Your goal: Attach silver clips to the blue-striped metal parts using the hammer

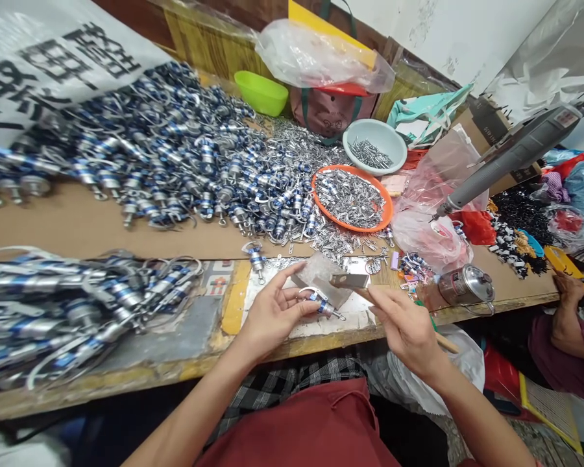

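My right hand [409, 331] is closed around the wooden handle of a hammer [351, 281], whose metal head points left over the work spot. Between the thumb and fingers of my left hand [277, 311] is a small blue and silver cylindrical fitting [324, 303] with a curved pale strip and a ring at its end. Right behind it sits a clear plastic-wrapped block [321, 269], partly covered by the hammer head and my fingers. A similar loose fitting [255, 258] lies just beyond my left hand.
A big heap of such fittings [175, 143] spreads behind, and another pile [78, 318] lies at left. An orange tray [389, 211] holds small metal plates; a pale bowl [401, 150] holds pins. An electric screwdriver [506, 162] hangs at right, above a metal mug [464, 290]. Another person's hand [569, 288] is far right.
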`<state>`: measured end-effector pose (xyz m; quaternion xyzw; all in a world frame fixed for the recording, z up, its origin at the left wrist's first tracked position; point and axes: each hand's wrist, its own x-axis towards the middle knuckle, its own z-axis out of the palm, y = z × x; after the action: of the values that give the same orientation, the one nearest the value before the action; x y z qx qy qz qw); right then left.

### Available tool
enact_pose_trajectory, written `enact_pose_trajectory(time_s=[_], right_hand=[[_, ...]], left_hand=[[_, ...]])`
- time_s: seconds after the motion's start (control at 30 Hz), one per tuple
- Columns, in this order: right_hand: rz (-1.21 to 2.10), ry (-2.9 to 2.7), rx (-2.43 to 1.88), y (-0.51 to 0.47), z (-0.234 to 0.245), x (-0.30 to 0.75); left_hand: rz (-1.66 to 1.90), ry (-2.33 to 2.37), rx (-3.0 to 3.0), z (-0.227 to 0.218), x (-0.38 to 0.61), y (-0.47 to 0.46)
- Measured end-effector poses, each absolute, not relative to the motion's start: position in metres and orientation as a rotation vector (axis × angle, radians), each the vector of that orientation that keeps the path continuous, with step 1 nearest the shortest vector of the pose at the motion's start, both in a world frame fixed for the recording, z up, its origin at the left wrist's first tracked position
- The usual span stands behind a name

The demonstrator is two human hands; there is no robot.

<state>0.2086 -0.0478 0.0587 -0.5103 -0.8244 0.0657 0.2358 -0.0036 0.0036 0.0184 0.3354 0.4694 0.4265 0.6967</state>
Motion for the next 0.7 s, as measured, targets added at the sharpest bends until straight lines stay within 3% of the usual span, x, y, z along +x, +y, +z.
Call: enact_pose_trajectory(time_s=[0.23,0.57,0.7], right_hand=[[0.188,-2.474,-1.508,-0.046,0.055,0.192],[0.457,-1.971,-1.800,-0.056,0.025,0.258],[0.260,-2.110,-1.974,-0.037,0.016,0.267]], left_hand=[[0.966,1.024,0.705,0.020,-0.002,0.003],[0.913,1.082,0.829,0.020,-0.006,0.004],[0.916,1.158,1.040,0.016,-0.009,0.003]])
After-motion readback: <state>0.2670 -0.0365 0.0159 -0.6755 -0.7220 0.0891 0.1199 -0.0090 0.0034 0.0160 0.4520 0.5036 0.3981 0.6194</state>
